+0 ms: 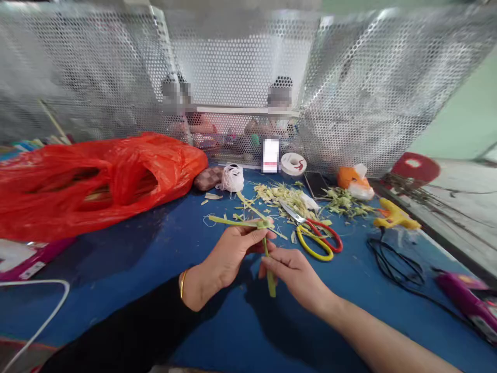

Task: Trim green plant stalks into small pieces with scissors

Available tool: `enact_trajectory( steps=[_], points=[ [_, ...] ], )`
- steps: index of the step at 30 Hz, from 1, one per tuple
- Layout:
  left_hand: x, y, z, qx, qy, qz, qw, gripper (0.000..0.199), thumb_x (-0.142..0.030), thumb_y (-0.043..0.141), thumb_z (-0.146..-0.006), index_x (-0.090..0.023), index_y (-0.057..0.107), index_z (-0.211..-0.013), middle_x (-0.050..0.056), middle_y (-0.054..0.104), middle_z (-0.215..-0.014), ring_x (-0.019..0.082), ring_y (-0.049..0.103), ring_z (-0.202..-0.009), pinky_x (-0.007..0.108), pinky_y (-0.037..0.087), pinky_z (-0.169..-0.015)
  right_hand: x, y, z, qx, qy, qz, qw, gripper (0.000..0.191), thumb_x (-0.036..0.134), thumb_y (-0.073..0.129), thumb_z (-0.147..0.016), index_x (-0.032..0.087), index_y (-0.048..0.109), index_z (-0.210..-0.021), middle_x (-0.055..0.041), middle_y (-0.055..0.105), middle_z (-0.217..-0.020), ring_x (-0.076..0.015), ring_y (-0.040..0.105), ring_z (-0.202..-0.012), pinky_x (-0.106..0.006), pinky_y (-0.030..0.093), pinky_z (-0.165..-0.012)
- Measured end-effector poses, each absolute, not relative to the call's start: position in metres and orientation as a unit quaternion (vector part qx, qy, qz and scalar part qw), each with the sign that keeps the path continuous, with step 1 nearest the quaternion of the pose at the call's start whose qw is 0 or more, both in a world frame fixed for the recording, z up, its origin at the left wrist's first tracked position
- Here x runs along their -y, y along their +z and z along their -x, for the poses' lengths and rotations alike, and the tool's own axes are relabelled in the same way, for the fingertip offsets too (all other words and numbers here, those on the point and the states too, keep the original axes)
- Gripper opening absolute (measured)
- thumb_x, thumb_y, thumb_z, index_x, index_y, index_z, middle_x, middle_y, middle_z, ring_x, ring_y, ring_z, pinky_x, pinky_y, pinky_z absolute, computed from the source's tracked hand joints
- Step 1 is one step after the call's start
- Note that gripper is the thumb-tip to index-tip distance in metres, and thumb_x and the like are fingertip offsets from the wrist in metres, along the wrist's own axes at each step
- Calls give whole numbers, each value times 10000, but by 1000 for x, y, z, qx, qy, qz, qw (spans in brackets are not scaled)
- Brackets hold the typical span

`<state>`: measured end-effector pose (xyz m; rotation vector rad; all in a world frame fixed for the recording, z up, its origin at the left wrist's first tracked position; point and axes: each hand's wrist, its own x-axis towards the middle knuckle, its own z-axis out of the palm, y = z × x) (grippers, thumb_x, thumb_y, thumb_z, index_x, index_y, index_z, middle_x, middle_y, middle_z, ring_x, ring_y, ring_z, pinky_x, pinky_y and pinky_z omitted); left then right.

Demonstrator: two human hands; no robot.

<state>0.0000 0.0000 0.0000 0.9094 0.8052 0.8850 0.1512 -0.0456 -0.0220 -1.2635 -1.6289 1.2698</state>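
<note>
My left hand [229,251] pinches a small knotted piece of green leaf strips [263,224] at its centre. One strip points left, another points up and left, and one hangs down. Around the hanging strip [271,285] the fingers of my right hand [291,267] are closed. Just right of my hands lie scissors [320,238] with one red and one yellow handle, their blades on a pile of leaf scraps [285,197].
A red plastic bag [171,160] covers the left of the blue table [147,264]. Behind are white string [232,178], a ribbon spool [293,164] and phones. A yellow glue gun [396,215] with a black cord lies right. Two people sit beyond the perforated screen [248,62].
</note>
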Motion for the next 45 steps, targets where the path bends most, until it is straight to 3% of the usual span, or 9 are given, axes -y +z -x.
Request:
enact_trajectory(
  steps=[8,15,19,21,23,28,32,39,45],
  points=[
    [-4,-1,0,-338,414,-350,769,209,-242,790,-715,-126,712,-871,19,689,-762,96,635,-644,196,496,-644,46,-15,-153,760,348,473,280,281,200,486,-905,181,639,-670,-8,570,-683,-139,560,-658,-245,422,-645],
    [-3,-2,1,-309,410,-329,792,155,-216,739,-768,-117,671,-866,19,654,-749,100,621,-620,201,504,-610,47,-17,-153,790,294,464,273,265,164,507,-892,190,588,-641,-9,589,-691,-141,565,-660,-239,423,-618],
    [-3,-1,-1,-289,412,-324,801,126,-206,703,-801,-107,663,-866,-23,572,-675,55,519,-512,188,477,-538,47,-13,-158,755,211,481,394,248,251,501,-930,201,589,-704,-12,581,-705,-151,558,-670,-258,431,-644],
    [-3,0,-1,-277,402,-330,808,123,-202,686,-812,-109,658,-888,-43,525,-647,34,443,-461,170,426,-473,43,-12,-164,700,147,519,468,135,288,534,-916,204,604,-837,-43,621,-825,-182,586,-783,-277,443,-689],
    [-3,1,0,-268,371,-334,824,112,-218,672,-823,-115,639,-852,-56,486,-622,15,363,-419,144,330,-405,37,-11,-168,672,145,549,475,129,308,590,-876,200,607,-944,-72,642,-957,-214,597,-890,-287,452,-713],
    [-1,1,0,-303,324,-383,810,235,-334,630,-850,-136,563,-743,-71,454,-588,-6,232,-368,156,158,-375,32,-15,-168,677,285,533,421,263,320,496,-931,197,586,-717,7,597,-652,-154,562,-636,-250,427,-622],
    [-1,-4,-2,-390,322,-447,738,359,-474,622,-831,-152,527,-705,-54,506,-586,-3,231,-358,173,129,-379,37,-16,-164,710,217,518,426,253,280,495,-935,199,579,-710,8,562,-642,-143,522,-611,-240,385,-586],
    [-2,-12,-4,-430,377,-464,677,332,-455,722,-724,-144,618,-671,-34,553,-620,40,433,-430,180,333,-424,39,-16,-167,733,170,508,419,188,227,491,-936,198,634,-818,-24,633,-749,-157,570,-674,-246,407,-639],
    [-2,-8,-3,-443,378,-424,693,271,-366,730,-724,-152,708,-887,-80,490,-467,34,344,-339,179,310,-392,40,-16,-165,744,154,506,409,199,229,477,-943,200,630,-820,-28,639,-745,-160,571,-664,-251,411,-650]
  ],
)
